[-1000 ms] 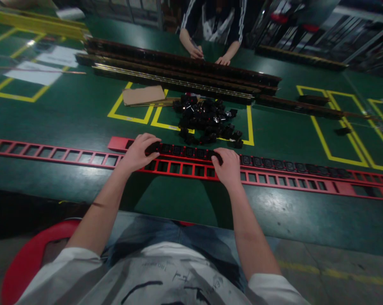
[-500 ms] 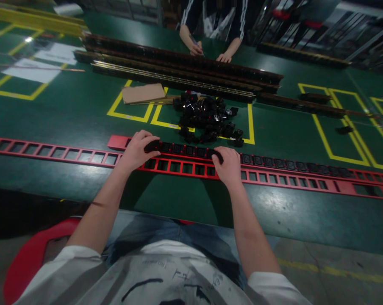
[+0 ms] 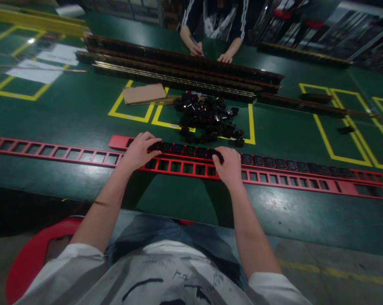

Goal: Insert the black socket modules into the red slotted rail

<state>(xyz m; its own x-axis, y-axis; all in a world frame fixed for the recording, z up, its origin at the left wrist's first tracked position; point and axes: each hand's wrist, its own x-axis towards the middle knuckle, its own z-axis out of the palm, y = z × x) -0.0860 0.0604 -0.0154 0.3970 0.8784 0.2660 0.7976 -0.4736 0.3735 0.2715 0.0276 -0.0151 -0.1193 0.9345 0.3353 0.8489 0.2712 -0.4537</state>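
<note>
Two long red slotted strips lie side by side across the table. The rear red strip (image 3: 118, 142) carries a row of black socket modules (image 3: 190, 151) in its slots. The front red strip (image 3: 186, 167) has open slots. My left hand (image 3: 140, 151) is closed around the rear strip near its left end, thumb in front and fingers behind, over a dark module. Farther right, my right hand (image 3: 228, 165) grips the same strip, its thumb against a black module. The fingertips of both hands are partly hidden.
Behind the strips lies a heap of black modules (image 3: 207, 112), with a cardboard piece (image 3: 145, 93) to its left. Long dark metal rails (image 3: 179, 63) stretch across the table. Beyond them, a co-worker's hand (image 3: 196, 49) holds a pen. White papers (image 3: 35, 71) lie at left.
Both hands keep their places on the rear strip, with almost no movement. The whole view has shifted very slightly.
</note>
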